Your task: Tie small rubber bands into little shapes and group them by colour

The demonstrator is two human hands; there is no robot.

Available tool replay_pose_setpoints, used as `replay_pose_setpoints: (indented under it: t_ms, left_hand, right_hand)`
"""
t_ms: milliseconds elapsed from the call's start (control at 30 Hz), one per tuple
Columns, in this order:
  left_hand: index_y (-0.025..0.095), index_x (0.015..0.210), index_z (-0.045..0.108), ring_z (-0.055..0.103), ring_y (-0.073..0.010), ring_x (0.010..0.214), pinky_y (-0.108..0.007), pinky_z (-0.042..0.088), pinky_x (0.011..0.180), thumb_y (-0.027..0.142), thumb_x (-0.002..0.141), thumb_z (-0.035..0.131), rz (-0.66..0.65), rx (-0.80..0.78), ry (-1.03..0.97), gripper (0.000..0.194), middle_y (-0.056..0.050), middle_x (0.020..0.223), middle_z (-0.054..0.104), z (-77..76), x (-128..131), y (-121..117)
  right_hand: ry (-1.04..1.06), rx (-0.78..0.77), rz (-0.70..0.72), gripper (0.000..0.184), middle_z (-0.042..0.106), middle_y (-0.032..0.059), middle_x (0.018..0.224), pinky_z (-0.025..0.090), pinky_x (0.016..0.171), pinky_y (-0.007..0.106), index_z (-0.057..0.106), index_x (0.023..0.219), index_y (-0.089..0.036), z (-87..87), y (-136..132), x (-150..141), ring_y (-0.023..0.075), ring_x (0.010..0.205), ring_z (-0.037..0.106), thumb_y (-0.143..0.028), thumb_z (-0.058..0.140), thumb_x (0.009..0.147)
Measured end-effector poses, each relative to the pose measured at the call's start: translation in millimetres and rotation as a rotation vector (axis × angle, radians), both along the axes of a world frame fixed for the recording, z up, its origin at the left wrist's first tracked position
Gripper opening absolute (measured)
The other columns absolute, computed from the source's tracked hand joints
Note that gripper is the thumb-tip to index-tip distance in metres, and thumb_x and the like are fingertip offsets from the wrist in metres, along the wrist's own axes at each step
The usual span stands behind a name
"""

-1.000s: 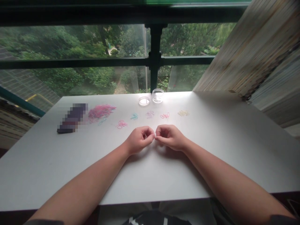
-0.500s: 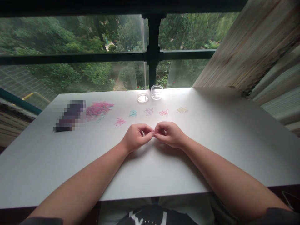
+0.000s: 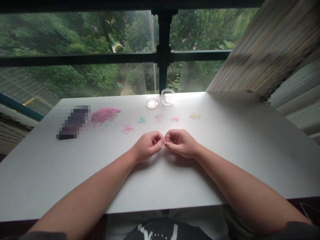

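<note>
My left hand (image 3: 150, 144) and my right hand (image 3: 180, 142) meet fingertip to fingertip just above the white table (image 3: 160, 186). Thumb and forefinger of each are pinched together, and whatever lies between them is too small to make out. Beyond the hands lie little groups of thin loops like small rubber bands: a pink group (image 3: 128, 128), a turquoise one (image 3: 141, 119), a lilac one (image 3: 158, 117), a pinkish-red one (image 3: 175, 118) and a pale yellow one (image 3: 195, 115). A larger mixed heap, mostly pink (image 3: 105, 116), is off to the left.
At the back edge stand a clear round container (image 3: 167, 97) and, beside it, a clear round lid (image 3: 152, 103). A dark, blurred-out object (image 3: 75, 121) lies at the left. Behind the table is a dark-framed window (image 3: 163, 56), with a curtain (image 3: 245, 60) on the right.
The two hands' fingertips have come slightly apart, and the right fingers look a little more loosely pinched. The piles and containers stay put; the view has tilted very slightly.
</note>
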State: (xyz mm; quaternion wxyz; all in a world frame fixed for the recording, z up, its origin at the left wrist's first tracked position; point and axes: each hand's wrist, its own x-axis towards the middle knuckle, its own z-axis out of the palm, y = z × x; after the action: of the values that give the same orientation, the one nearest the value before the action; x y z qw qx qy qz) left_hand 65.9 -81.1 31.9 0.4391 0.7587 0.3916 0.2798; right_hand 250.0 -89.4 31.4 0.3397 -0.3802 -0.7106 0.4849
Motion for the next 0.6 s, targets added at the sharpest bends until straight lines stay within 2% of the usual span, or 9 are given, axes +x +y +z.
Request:
replay_pose_setpoints:
  t_ms: [233, 433, 533, 600]
  left_hand:
    - [0.016, 0.074, 0.049, 0.04, -0.0086, 0.056, -0.021, 0.035, 0.053, 0.03, 0.08, 0.047, -0.006, -0.019, -0.032, 0.015, 0.001, 0.065, 0.05, -4.6, -5, 2]
    - [0.016, 0.072, 0.048, 0.048, -0.0113, 0.063, -0.023, 0.04, 0.06, 0.029, 0.079, 0.045, 0.041, 0.085, -0.014, 0.014, -0.001, 0.069, 0.053, -2.4, -13, 6]
    - [0.016, 0.071, 0.051, 0.051, -0.0124, 0.063, -0.024, 0.041, 0.061, 0.028, 0.077, 0.047, 0.171, 0.252, 0.096, 0.014, -0.001, 0.068, 0.056, 6.5, -33, 21]
    - [0.016, 0.073, 0.055, 0.052, -0.0135, 0.063, -0.025, 0.042, 0.062, 0.028, 0.075, 0.05, 0.359, 0.377, 0.233, 0.013, -0.002, 0.068, 0.058, 12.6, -59, 36]
  right_hand:
    - [0.081, -0.062, -0.057, 0.012, 0.043, -0.0054, 0.052, 0.029, 0.043, 0.019, 0.049, 0.066, -0.015, -1.0, 4, 5, 0.0051, 0.047, 0.036, -0.017, 0.061, 0.07]
    - [0.139, -0.081, -0.071, 0.016, 0.046, -0.0045, 0.053, 0.031, 0.045, 0.02, 0.049, 0.065, -0.016, -0.8, 5, 6, 0.0061, 0.047, 0.038, -0.019, 0.063, 0.068]
    - [0.175, -0.061, -0.064, 0.016, 0.047, -0.003, 0.057, 0.032, 0.047, 0.02, 0.048, 0.064, -0.016, -2.4, 6, 6, 0.007, 0.05, 0.039, -0.018, 0.063, 0.067]
    - [0.194, -0.032, -0.048, 0.015, 0.048, -0.002, 0.061, 0.033, 0.048, 0.021, 0.047, 0.064, -0.017, -4.0, 7, 7, 0.0078, 0.053, 0.04, -0.016, 0.062, 0.067]
